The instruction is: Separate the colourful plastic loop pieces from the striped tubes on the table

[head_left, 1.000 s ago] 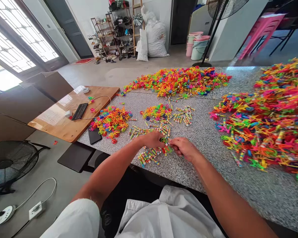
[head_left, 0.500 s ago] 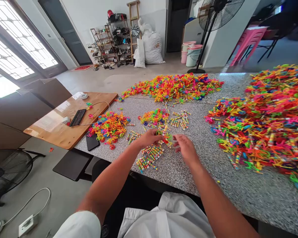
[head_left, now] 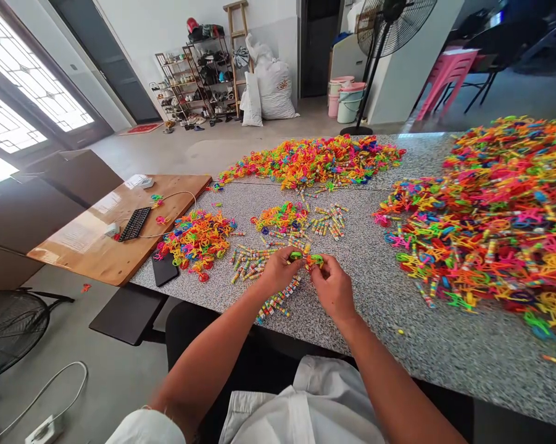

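Note:
My left hand (head_left: 278, 272) and my right hand (head_left: 334, 288) are close together above the speckled table. Between them is a small green and red looped plastic piece (head_left: 315, 259), pinched by the fingers of both. A yellow end shows above it, but the fingertips hide most of its shape. Thin patterned tubes (head_left: 278, 303) lie on the table under my hands. More striped tubes (head_left: 250, 262) are spread left of my left hand. Beyond my hands sit a little heap of bright plastic pieces (head_left: 280, 216) and another group of tubes (head_left: 329, 221).
A big mixed pile (head_left: 490, 228) covers the table's right side, with a long heap (head_left: 315, 160) at the back. To the left are another heap (head_left: 203, 240), a dark phone-like slab (head_left: 165, 269) and a wooden board (head_left: 87, 228) carrying a black rack (head_left: 135, 223).
My right hand has come in to the left, and its fingers have closed on the plastic piece beside my left hand. The view has shifted slightly to the right.

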Demonstrator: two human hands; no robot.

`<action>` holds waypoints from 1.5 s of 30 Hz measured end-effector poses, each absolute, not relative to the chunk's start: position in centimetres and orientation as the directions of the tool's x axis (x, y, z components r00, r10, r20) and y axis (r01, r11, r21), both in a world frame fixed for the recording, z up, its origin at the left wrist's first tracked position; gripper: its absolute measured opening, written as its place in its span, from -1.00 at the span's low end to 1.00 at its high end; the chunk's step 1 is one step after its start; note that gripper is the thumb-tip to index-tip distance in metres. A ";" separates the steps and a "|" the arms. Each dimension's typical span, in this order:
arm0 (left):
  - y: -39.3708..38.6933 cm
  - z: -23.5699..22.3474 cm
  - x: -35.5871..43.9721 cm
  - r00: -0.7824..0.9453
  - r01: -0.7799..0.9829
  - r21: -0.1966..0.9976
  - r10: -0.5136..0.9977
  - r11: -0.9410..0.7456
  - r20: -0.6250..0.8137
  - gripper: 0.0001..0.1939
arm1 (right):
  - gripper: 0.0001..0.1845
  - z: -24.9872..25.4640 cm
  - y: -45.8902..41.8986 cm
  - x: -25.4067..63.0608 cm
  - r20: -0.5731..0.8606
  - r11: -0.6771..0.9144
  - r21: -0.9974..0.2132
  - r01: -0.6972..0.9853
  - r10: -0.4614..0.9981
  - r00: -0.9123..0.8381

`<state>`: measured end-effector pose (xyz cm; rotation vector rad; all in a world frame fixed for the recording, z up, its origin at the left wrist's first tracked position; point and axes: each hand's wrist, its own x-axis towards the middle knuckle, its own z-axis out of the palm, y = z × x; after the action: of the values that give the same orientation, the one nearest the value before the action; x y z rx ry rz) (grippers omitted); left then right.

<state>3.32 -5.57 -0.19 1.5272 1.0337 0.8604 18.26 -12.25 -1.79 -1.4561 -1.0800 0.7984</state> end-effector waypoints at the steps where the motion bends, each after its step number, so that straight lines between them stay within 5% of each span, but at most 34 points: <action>1: -5.7 -0.2 3.5 0.347 0.160 0.985 0.938 -0.065 0.005 -0.73 | -0.69 -1.7 -12.3 18.2 0.077 0.012 -0.984 0.178 0.929 0.362; 4: -6.1 -0.3 3.9 0.326 0.034 0.997 0.943 0.062 -0.070 -0.68 | -0.62 -1.6 -12.3 17.8 -0.001 -0.017 -0.999 0.041 0.939 0.343; 9: -7.0 -0.6 4.4 0.268 -0.155 0.947 0.934 0.282 -0.235 -0.63 | -0.63 -2.4 -12.7 17.4 0.196 0.083 -0.954 0.287 0.898 0.394; 16: -7.7 -1.5 5.0 0.196 -0.261 0.903 0.935 0.340 -0.295 -0.61 | -0.37 -3.4 -12.8 16.9 -0.039 0.037 -0.982 -0.185 0.920 0.390; 21: -7.4 -2.1 4.6 0.284 -0.304 0.852 0.894 0.426 -0.346 -0.69 | -0.65 -3.3 -12.6 17.3 -0.099 -0.021 -0.973 -0.230 0.937 0.334; 27: -7.3 -2.1 3.7 0.455 -0.356 0.748 0.804 0.559 -0.384 -0.76 | -0.64 -3.1 -12.0 17.7 -0.241 -0.079 -0.889 -0.451 0.918 0.315; 39: -7.4 -2.3 3.3 0.410 -0.341 0.760 0.815 0.553 -0.409 -0.78 | -0.59 -2.7 -12.0 18.6 -0.357 -0.196 -0.812 -0.550 0.912 0.202; 45: -7.6 -1.7 3.3 0.408 -0.185 0.869 0.841 0.458 -0.356 -0.76 | -0.55 -2.5 -12.1 18.8 -0.295 -0.189 -0.875 -0.445 0.938 0.184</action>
<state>3.26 -7.62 -1.74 0.8537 0.9218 0.7562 18.78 -12.08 -2.45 -1.1591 -0.5767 1.3728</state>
